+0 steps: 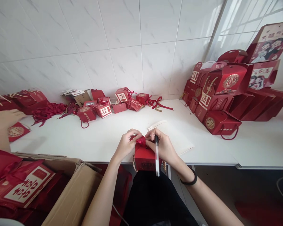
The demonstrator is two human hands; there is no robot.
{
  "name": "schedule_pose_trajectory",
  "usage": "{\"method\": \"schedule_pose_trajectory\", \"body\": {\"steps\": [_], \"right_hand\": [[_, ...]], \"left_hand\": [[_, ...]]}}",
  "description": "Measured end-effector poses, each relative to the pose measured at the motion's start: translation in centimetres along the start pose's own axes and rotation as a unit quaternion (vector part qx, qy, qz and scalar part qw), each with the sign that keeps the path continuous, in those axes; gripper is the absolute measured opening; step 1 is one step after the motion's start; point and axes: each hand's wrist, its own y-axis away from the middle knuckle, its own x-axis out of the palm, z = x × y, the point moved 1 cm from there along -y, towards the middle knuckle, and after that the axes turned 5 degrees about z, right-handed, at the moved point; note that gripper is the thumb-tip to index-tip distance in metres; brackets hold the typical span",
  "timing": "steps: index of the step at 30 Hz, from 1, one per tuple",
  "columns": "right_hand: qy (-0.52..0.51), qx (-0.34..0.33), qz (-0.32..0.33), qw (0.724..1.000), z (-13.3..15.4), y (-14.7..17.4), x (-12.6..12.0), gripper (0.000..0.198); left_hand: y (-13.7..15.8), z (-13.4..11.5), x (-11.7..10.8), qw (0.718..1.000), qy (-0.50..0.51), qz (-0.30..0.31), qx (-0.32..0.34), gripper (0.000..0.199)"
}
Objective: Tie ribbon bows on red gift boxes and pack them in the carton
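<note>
While our two hands meet at one red ribbon (141, 142), the fingertips of our left hand (126, 143) pinch its left side, and those of our right hand (164, 145) are clamped on its right. That hand also holds one pen (157, 158), hanging downward with its black end up. Directly below our fingers is one red gift box (145, 159), at the near edge of the white table (209, 153), with two twisted cords, one per side. Below and left of our fingers, one cardboard carton (72, 191) holds red packages (25, 186), too overlapped for us to count. Far left of our fingers, one co-worker's hand (4, 121) is beside one small box (17, 131). Well to their right, we see stacked boxes (230, 82).
</note>
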Motion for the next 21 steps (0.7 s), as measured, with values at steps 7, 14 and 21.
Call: {"method": "schedule_pose_trajectory", "body": {"steps": [7,14,21], "right_hand": [[0.002,-0.012,0.0,1.0,0.0,0.1,-0.1,0.02],[0.032,-0.02,-0.005,0.999,0.1,0.2,-0.2,0.018],[0.088,-0.055,0.003,0.995,0.5,0.2,-0.4,0.017]], "left_hand": [[1.6,0.0,0.4,0.996,-0.064,-0.068,0.008,0.016],[2.6,-1.4,0.9,0.998,-0.027,-0.05,0.0,0.016],[3.2,-2.0,2.6,0.991,0.034,-0.111,-0.068,0.02]]}}
